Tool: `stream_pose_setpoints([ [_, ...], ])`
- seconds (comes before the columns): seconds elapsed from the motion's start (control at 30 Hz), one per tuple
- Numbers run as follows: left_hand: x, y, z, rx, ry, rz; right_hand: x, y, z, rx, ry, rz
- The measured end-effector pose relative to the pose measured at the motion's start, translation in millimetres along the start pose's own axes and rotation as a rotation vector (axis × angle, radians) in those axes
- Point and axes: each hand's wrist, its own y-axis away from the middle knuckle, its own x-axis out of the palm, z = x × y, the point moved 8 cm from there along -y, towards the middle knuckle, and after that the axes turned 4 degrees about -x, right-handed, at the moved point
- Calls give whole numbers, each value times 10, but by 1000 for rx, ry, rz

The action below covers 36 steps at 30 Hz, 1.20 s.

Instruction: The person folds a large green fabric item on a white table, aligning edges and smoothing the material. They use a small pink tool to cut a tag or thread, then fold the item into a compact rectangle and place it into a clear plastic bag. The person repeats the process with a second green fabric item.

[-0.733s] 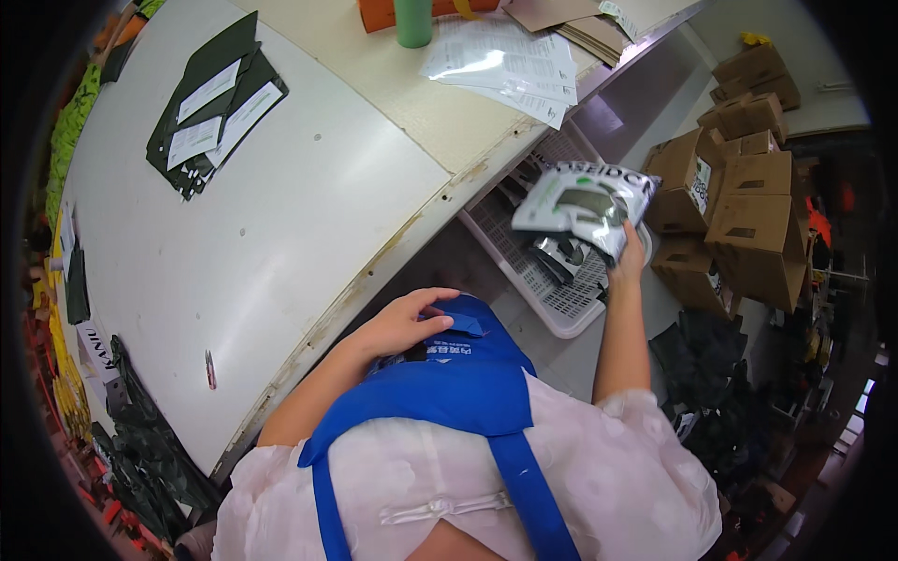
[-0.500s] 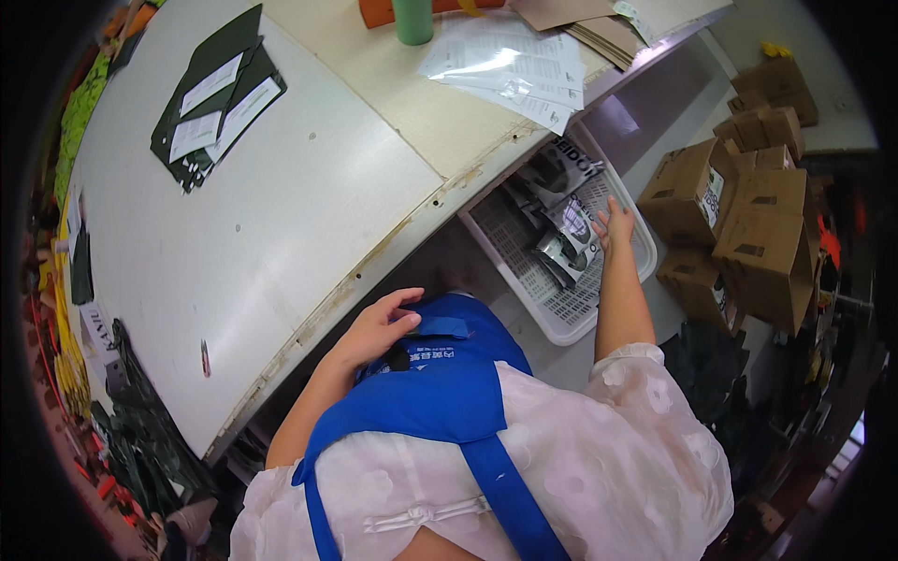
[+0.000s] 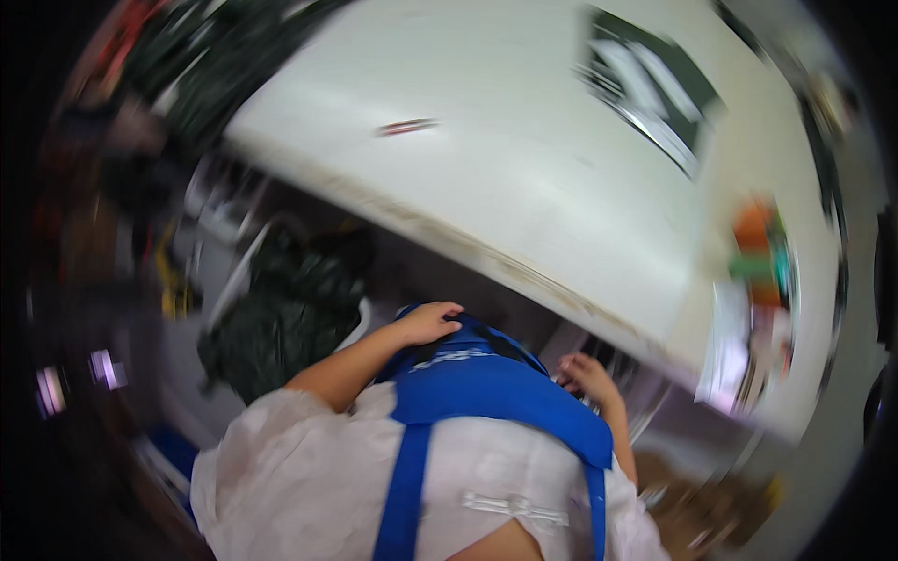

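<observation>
My left hand [image 3: 432,323] rests on the front of my blue apron [image 3: 496,393], its fingers stretched out and nothing seen in them. Close to the apron's right side, below the table edge, is my right hand [image 3: 589,376]. Its fingers look bent but are smeared by motion, so whether they hold anything is unclear. Just past that hand, dark and pale shapes show under the table, too blurred to name. On the white table [image 3: 505,187] lie dark green mailing bags [image 3: 690,89] with white labels and a small reddish tool [image 3: 407,126], perhaps thread snips.
At left, a heap of dark plastic bags [image 3: 281,309] fills a white container [image 3: 363,323] beside the table. An orange box [image 3: 751,227], a green cylinder [image 3: 751,268] and paper sheets [image 3: 725,346] occupy the table's right end. Blurred brown cardboard boxes [image 3: 711,510] stand at lower right.
My view has swung left, blurring the picture. My right hand has left the white basket of pouches and come in beside the apron. My left hand stays at the apron.
</observation>
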Motion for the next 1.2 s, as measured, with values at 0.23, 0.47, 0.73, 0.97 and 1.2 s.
stream_pose_setpoints([
  [0.23,-1371,593,2261,-312,309,-632,2218,-812,2182,-184,752,297],
  [0.47,-5377,1126,1122,13,-245,-1552,3186,-1568,3398,-706,1019,44],
  [0.73,-7483,712,1561,-624,-617,-1270,3033,-2731,3997,-647,1503,-451],
  [0.97,-5319,-193,74,242,-137,-833,1689,-2817,4055,-547,1489,-936],
  [1.2,-3028,-571,-883,549,420,25,1991,-3354,4830,-445,108,-149],
])
